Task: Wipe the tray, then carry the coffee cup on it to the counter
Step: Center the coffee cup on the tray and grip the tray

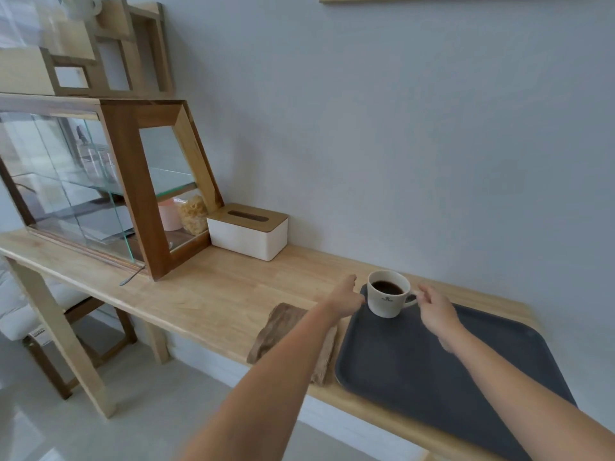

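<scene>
A white coffee cup (388,296) full of dark coffee stands on the far left corner of a dark grey tray (432,371), which lies on the wooden counter (213,294). My left hand (346,299) is at the cup's left side, fingertips touching or almost touching its wall. My right hand (437,311) is at the cup's handle on the right, with the fingertips on or right at it. A brown folded cloth (276,331) lies on the counter left of the tray, partly hidden under my left forearm.
A white tissue box with a wooden lid (248,231) stands against the wall. Left of it is a wood-and-glass display case (109,181) holding a pink cup and a bag of snacks. A small spoon (131,277) lies by the case. Below the counter's left end stands a chair (50,327).
</scene>
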